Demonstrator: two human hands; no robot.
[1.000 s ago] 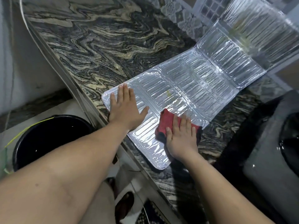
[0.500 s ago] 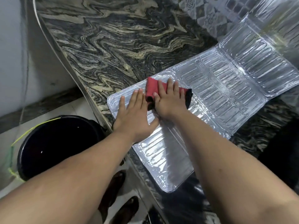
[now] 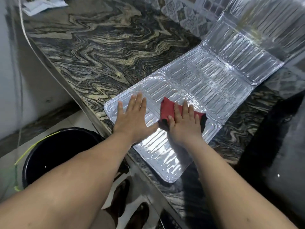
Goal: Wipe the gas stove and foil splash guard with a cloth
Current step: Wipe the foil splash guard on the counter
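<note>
The silver foil splash guard (image 3: pixel 206 83) lies flat on the marbled counter, its far panels folded up against the tiled wall. My left hand (image 3: pixel 133 119) rests flat on the guard's near-left panel, fingers spread, holding nothing. My right hand (image 3: pixel 184 124) presses a red cloth with a black edge (image 3: pixel 167 107) flat against the guard's middle. The gas stove (image 3: pixel 283 146) shows as a dark body at the right edge, partly out of frame.
The dark swirled counter (image 3: pixel 99 52) stretches away to the left and back. A black bucket with a yellow-green handle (image 3: pixel 54 154) stands on the floor below the counter edge. White paper (image 3: pixel 41 5) lies at the far back left. Dark shoes (image 3: pixel 132 212) show below.
My right hand slid the cloth from the near edge up to beside my left hand, then back right toward the guard's middle. My left hand stayed pressed on the near-left panel.
</note>
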